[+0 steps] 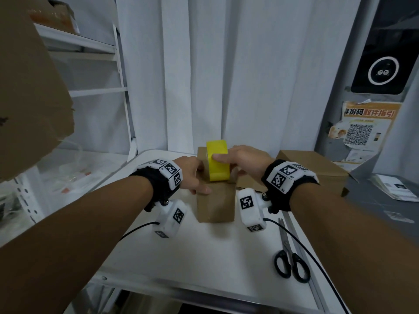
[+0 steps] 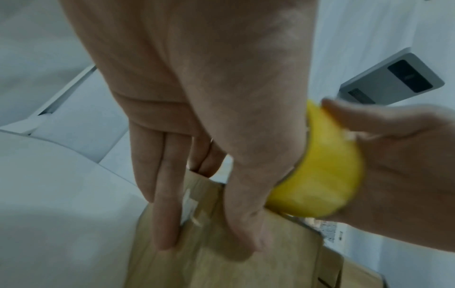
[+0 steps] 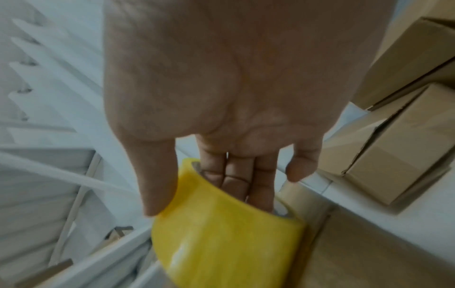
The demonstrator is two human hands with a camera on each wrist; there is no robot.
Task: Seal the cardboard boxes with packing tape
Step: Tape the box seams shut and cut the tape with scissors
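Right hand [image 3: 221,87] grips one yellow roll of packing tape [image 1: 217,163] atop the small brown cardboard box [image 1: 215,205]; left hand [image 1: 192,175] presses flat. Only the head view shows black-handled scissors [image 1: 291,264]; the right wrist view shows maybe two more cardboard boxes [image 3: 403,152].

left hand [image 1: 192,175] fingers straight, pressing down, right hand [image 1: 244,162] curled, gripping

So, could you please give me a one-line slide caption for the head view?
Right hand holds yellow packing tape roll on small brown cardboard box, steadied by left hand.
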